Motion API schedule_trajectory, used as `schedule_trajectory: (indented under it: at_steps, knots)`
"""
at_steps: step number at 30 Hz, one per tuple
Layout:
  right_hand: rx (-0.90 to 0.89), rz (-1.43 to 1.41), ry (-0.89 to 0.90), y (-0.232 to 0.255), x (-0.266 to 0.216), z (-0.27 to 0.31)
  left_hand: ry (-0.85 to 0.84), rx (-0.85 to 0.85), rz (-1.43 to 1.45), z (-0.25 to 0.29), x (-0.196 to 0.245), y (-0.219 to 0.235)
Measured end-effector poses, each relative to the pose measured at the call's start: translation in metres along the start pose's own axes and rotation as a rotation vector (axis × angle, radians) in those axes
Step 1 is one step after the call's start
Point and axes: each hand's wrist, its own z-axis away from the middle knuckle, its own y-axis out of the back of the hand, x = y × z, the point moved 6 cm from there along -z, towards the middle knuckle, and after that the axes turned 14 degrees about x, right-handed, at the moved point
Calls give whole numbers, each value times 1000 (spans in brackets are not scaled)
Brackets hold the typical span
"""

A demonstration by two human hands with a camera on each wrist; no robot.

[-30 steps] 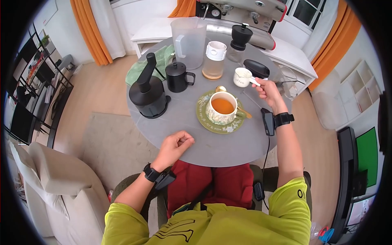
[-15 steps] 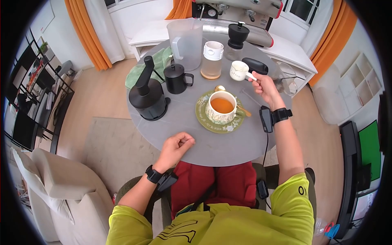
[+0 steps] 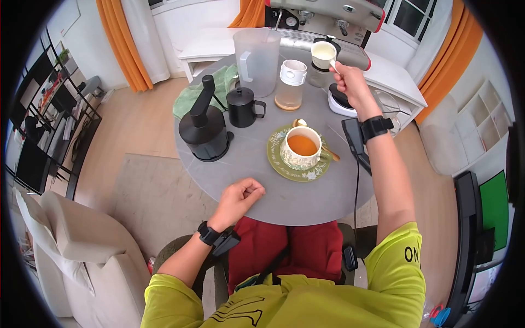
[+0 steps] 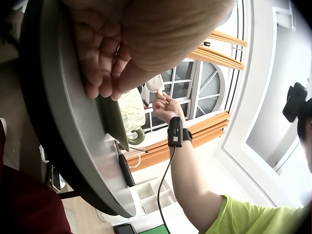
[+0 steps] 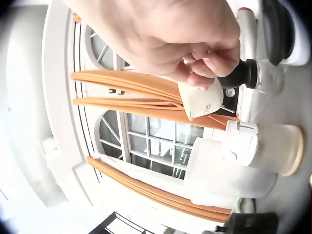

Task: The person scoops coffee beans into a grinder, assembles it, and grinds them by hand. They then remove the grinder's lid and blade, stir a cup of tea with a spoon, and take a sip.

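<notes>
My right hand (image 3: 353,85) pinches the straight handle of a small white cup (image 3: 324,52), raised above the far right of the table and overlapping the coffee grinder behind it. In the right wrist view, dark lettering and a pointed lip show on the white cup (image 5: 204,101). My left hand (image 3: 238,201) rests at the near table edge with loosely curled fingers, holding nothing. Between the hands, a patterned teacup (image 3: 298,158) of orange-brown liquid stands on a green saucer (image 3: 281,168). A wooden-handled spoon (image 3: 332,154) lies partly hidden behind the teacup.
On the grey round table (image 3: 257,205) stand a black hand-cranked device (image 3: 205,134), a black lidded pot (image 3: 242,108), a frosted pitcher (image 3: 257,65), a glass container (image 3: 290,90) and a white scale (image 3: 340,106) with a black top. A green cloth (image 3: 188,98) lies behind. An espresso machine (image 3: 320,24) stands beyond.
My right hand has lifted the white cup up and away from the table, first shifting slightly left, then farther back. The scale beneath shows more now. My left hand has stayed in place.
</notes>
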Motion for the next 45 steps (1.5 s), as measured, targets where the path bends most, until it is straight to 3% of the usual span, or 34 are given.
schedule_trajectory:
  at_steps: [1, 3, 4, 5, 7, 17, 22, 32, 34, 35, 37, 38, 39, 42, 45]
  knots:
    - [-4, 0, 4, -7, -1, -4, -2, 5, 1, 0, 0, 0]
    - [168, 458, 322, -12, -15, -9, -18, 5, -27, 0, -2, 0]
    - [263, 687, 575, -18, -26, -3, -20, 11, -26, -1, -4, 0]
    - [259, 686, 580, -22, -26, -1, -20, 6, -18, -1, -5, 0]
    - [318, 884, 834, -34, -36, 9, -22, 5, -8, -1, -5, 0]
    - [321, 1012, 1047, -50, -44, 34, -37, 8, -21, -1, -3, 0]
    - [370, 1042, 1276, -54, -51, 45, -50, 2, -28, -1, -2, 1]
    - [421, 934, 1389, -53, -58, 53, -66, 9, -17, -1, -5, -2]
    - [503, 850, 1143, -41, -53, 40, -70, 12, -21, -1, -6, -1]
    - [503, 850, 1139, -39, -53, 36, -69, 11, -23, -1, -4, 0]
    - [340, 371, 504, -14, -34, 8, -65, 8, -25, -1, -4, -1]
    - [276, 160, 365, -7, -28, 6, -62, 6, -1, -2, -5, -1]
    - [279, 166, 360, 2, -26, 5, -59, 2, 24, -2, -6, -2]
    - [192, -26, -8, 24, -1, 4, -62, 3, 64, -2, -5, -3]
    - [129, 7, -147, 42, 26, 11, -45, 13, 73, -1, -5, -3]
